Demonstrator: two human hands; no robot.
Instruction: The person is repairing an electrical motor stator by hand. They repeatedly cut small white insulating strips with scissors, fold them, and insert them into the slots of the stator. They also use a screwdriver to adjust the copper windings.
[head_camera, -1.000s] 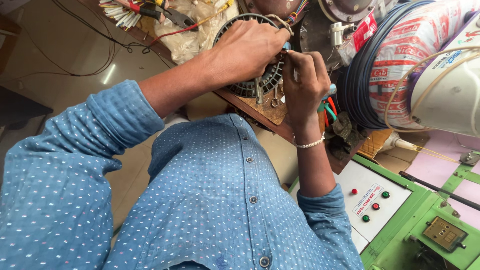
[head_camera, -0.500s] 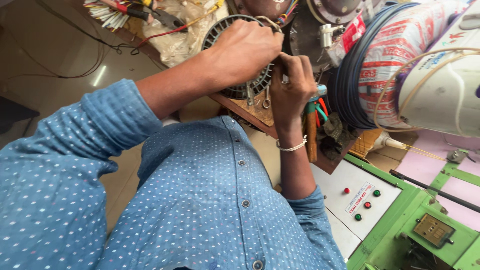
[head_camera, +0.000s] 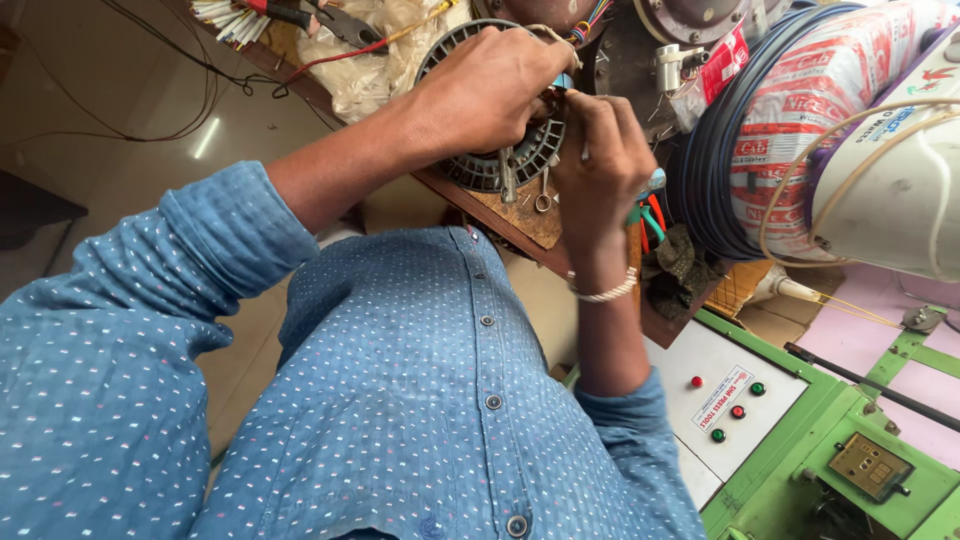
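Observation:
A round, slotted metal motor stator (head_camera: 480, 165) lies on a wooden bench (head_camera: 520, 220) at the top middle. My left hand (head_camera: 490, 85) reaches in from the left, sleeve rolled up, and curls over the top of the stator, gripping it. My right hand (head_camera: 600, 165), with a pale bracelet at the wrist, is right beside it. Its fingers are pinched on a thin wire at the stator's right rim. The two hands touch. Loose wire ends (head_camera: 555, 35) stick up behind the left hand. What lies under the palms is hidden.
A blue cable coil in printed wrap (head_camera: 760, 130) and a white machine body (head_camera: 900, 190) stand at the right. Below them is a green machine with a white button panel (head_camera: 735, 395). Pliers (head_camera: 650, 215) hang at the bench edge. Paper strips (head_camera: 225, 15) and a plastic bag (head_camera: 375, 65) lie behind.
Both hands stay on the stator. My right hand has shifted slightly up along the rim, closer against the left hand. The view has tilted a little.

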